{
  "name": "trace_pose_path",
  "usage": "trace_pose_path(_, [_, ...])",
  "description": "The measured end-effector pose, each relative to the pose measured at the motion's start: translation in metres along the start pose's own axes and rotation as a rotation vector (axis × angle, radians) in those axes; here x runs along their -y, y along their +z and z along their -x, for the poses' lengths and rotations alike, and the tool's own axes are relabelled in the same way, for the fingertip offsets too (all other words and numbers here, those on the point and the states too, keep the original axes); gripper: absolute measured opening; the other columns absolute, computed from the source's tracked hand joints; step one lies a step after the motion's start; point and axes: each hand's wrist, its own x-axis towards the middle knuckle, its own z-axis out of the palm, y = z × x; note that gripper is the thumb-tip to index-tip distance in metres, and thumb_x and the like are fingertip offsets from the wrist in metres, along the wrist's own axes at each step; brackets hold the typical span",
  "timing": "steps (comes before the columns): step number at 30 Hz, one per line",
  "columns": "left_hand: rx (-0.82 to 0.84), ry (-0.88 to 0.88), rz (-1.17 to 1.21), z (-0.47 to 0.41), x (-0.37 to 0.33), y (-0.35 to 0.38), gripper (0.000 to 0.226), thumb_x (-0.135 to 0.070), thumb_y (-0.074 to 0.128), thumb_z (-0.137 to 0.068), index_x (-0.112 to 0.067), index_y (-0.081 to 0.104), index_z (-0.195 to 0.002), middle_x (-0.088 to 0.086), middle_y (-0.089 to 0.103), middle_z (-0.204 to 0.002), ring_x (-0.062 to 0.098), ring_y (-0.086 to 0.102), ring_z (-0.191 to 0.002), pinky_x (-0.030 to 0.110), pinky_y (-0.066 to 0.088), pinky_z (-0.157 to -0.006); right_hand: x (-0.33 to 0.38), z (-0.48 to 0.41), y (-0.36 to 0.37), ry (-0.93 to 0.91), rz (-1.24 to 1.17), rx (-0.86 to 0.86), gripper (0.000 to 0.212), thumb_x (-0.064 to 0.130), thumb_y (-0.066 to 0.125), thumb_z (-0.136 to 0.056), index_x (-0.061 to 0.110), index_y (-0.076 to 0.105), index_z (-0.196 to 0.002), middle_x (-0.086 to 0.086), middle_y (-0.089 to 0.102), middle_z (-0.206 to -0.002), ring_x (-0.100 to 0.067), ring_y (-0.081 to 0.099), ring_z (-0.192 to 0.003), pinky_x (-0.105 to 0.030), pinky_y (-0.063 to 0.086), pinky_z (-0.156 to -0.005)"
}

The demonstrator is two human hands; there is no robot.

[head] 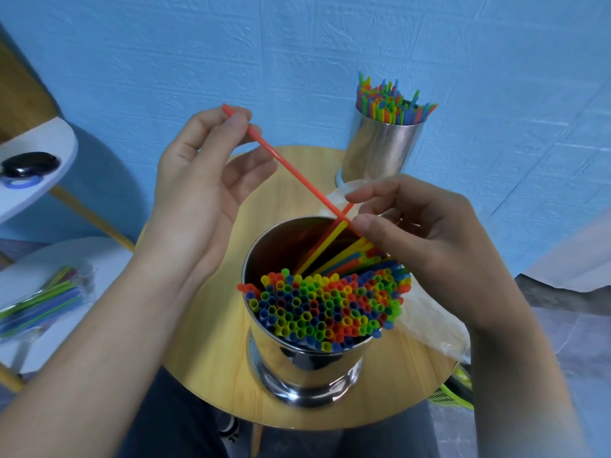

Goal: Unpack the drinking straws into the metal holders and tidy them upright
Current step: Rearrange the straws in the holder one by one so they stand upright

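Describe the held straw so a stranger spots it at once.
On the round wooden table stands the nearer shiny metal holder. Above its rim, the left hand and right hand pinch one orange-red straw. It alone slants in mid-air, outside the holder.

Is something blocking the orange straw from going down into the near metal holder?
Partly. Several yellow straws lean across the free far half of the near steel holder, directly below the thin orange straw.

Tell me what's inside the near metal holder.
The near metal holder holds colourful straws packed upright at its near side, a few leaning across the gap. Its bottom is hidden.
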Motion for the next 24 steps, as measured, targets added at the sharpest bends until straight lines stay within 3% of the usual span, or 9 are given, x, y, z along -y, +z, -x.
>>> trace_pose_path(3, [-0.028, -0.055, 0.043, -0.001, 0.003, -0.002, 0.006, -0.015, 0.059, -0.102, -0.015, 0.061, -0.096, -0.001, 0.068, -0.089, 0.017, 0.071, -0.082, 0.027, 0.057, -0.083, 0.000, 0.001, -0.001, -0.009, -0.031, -0.008, 0.013, 0.021, 0.072, -0.093, 0.024, 0.074, -0.106, -0.002, 0.073, -0.089, -0.038, 0.063, -0.080, -0.050, 0.054, -0.072])
trace_pose_path(6, [-0.017, -0.117, -0.016, -0.002, 0.007, -0.004, 0.005, -0.012, 0.060, -0.101, -0.015, 0.061, -0.097, 0.002, 0.071, -0.090, 0.019, 0.073, -0.083, 0.030, 0.059, -0.081, 0.001, 0.001, -0.003, -0.035, -0.096, -0.093, 0.013, 0.014, 0.073, -0.093, 0.021, 0.073, -0.104, 0.000, 0.076, -0.085, -0.018, 0.067, -0.076, -0.025, 0.051, -0.066])
trace_pose_path(8, [0.034, -0.158, -0.145, -0.001, 0.009, -0.006, 0.004, -0.014, 0.061, -0.099, -0.016, 0.062, -0.095, 0.002, 0.074, -0.091, 0.019, 0.073, -0.086, 0.033, 0.059, -0.083, 0.003, 0.001, -0.003, -0.056, -0.199, -0.179, 0.011, 0.020, 0.074, -0.089, 0.018, 0.074, -0.101, 0.000, 0.077, -0.084, -0.006, 0.063, -0.071, -0.018, 0.046, -0.065])
trace_pose_path(10, [0.123, -0.181, -0.331, 0.002, 0.009, -0.007, 0.002, -0.019, 0.064, -0.097, -0.018, 0.065, -0.096, 0.001, 0.076, -0.095, 0.019, 0.073, -0.093, 0.036, 0.058, -0.088, 0.002, 0.000, -0.004, -0.093, -0.295, -0.283, 0.004, 0.019, 0.071, -0.094, 0.019, 0.074, -0.097, -0.002, 0.075, -0.080, -0.012, 0.055, -0.066, -0.023, 0.042, -0.062])
trace_pose_path(14, [0.287, -0.178, -0.571, 0.007, 0.008, -0.006, 0.011, -0.026, 0.061, -0.098, -0.021, 0.070, -0.103, -0.003, 0.077, -0.105, 0.017, 0.072, -0.104, 0.039, 0.055, -0.098, 0.001, -0.004, -0.008, -0.109, -0.269, -0.476, 0.025, 0.019, 0.050, -0.108, 0.014, 0.066, -0.090, 0.004, 0.065, -0.070, -0.019, 0.048, -0.061, -0.028, 0.038, -0.057])
trace_pose_path(17, [0.431, -0.124, -0.684, 0.010, 0.007, -0.004, 0.015, -0.021, 0.060, -0.100, -0.022, 0.073, -0.107, -0.006, 0.077, -0.108, 0.010, 0.071, -0.104, 0.033, 0.053, -0.098, 0.003, -0.004, -0.006, -0.083, -0.163, -0.391, 0.024, 0.018, 0.051, -0.107, 0.015, 0.065, -0.089, 0.001, 0.065, -0.069, -0.015, 0.050, -0.060, -0.026, 0.040, -0.057])
trace_pose_path(20, [0.525, -0.049, -0.741, 0.010, 0.006, -0.002, 0.018, -0.016, 0.062, -0.099, -0.023, 0.072, -0.113, -0.010, 0.075, -0.113, 0.005, 0.070, -0.107, 0.028, 0.053, -0.097, 0.003, -0.005, 0.001, -0.049, -0.077, -0.182, 0.001, 0.015, 0.064, -0.101, 0.016, 0.064, -0.100, 0.000, 0.068, -0.073, -0.010, 0.055, -0.064, -0.023, 0.042, -0.062])
trace_pose_path(24, [0.635, -0.022, -0.818, 0.008, 0.007, 0.003, 0.031, -0.030, 0.071, -0.093, -0.033, 0.067, -0.124, -0.015, 0.071, -0.119, 0.004, 0.066, -0.113, 0.027, 0.053, -0.098, 0.001, -0.006, 0.005, 0.001, -0.064, -0.145, 0.019, 0.016, 0.071, -0.096, 0.017, 0.060, -0.111, 0.001, 0.069, -0.079, -0.009, 0.055, -0.065, -0.023, 0.045, -0.062])
